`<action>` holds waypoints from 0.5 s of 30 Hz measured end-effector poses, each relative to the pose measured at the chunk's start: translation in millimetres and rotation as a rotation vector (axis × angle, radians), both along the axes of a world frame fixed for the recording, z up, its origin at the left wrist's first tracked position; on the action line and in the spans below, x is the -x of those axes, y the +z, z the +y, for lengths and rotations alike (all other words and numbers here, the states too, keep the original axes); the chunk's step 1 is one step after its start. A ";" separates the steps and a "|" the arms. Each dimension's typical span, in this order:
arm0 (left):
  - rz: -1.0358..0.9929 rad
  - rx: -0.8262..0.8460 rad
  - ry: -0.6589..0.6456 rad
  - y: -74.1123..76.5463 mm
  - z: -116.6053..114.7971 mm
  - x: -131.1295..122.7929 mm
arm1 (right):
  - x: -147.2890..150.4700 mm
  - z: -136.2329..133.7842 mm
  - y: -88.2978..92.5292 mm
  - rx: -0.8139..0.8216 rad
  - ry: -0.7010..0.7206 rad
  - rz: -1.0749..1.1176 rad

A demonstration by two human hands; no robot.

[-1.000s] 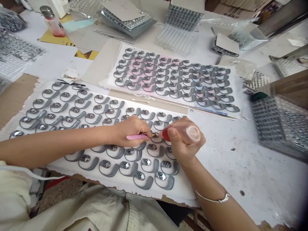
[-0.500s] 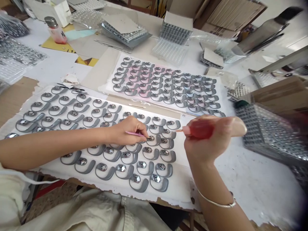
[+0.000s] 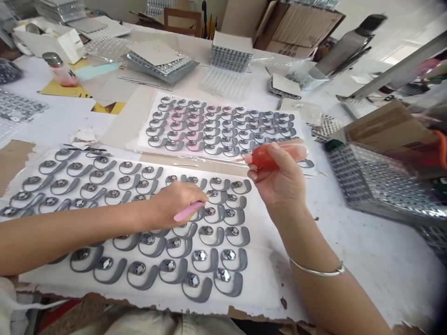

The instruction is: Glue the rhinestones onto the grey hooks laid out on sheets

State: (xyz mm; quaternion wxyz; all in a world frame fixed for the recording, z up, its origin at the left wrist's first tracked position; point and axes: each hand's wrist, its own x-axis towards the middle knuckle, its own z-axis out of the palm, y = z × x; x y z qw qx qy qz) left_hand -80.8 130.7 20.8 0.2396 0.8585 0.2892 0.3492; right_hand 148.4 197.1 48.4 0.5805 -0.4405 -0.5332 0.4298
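My left hand [image 3: 176, 203] is closed on a thin pink stick [image 3: 188, 211], resting on a white sheet [image 3: 265, 284] covered with several rows of grey curved pieces with round metal centres [image 3: 206, 263]. My right hand [image 3: 279, 179] is lifted above the sheet's right edge, gripping a small clear bottle of red liquid [image 3: 275, 156] laid sideways, its nozzle pointing left. A silver bangle [image 3: 316, 271] sits on my right wrist.
A second sheet of the same grey pieces [image 3: 223, 125] lies behind. Clear plastic trays of small parts [image 3: 380, 186] stand at the right, more stacks [image 3: 230, 58] and cardboard boxes [image 3: 296, 28] at the back. Another red-liquid bottle [image 3: 61, 70] stands at far left.
My right hand has lifted the bottle away from the grey pieces, up and to the right. My left hand stays on the sheet with the pink stick; the view has tilted up.
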 end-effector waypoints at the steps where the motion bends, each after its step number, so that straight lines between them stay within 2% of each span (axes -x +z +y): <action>1: 0.027 -0.097 -0.026 -4.6 1.7 -2.0 | 4.8 -1.4 -0.6 0.067 0.005 0.048; 2: 0.053 -0.173 -0.039 -9.0 3.0 -3.9 | 8.9 -3.0 -1.4 0.132 0.009 0.099; 4: 0.112 -0.270 -0.037 -16.1 4.3 -6.6 | 14.6 -6.6 -4.2 0.149 -0.005 0.132; 9: 0.261 -0.313 -0.029 -21.4 2.2 -8.3 | 19.9 -16.2 -14.3 0.061 -0.005 0.057; 15: 0.285 -0.431 -0.033 -20.8 -2.5 -10.1 | 26.0 -28.1 -20.3 -0.070 -0.012 -0.157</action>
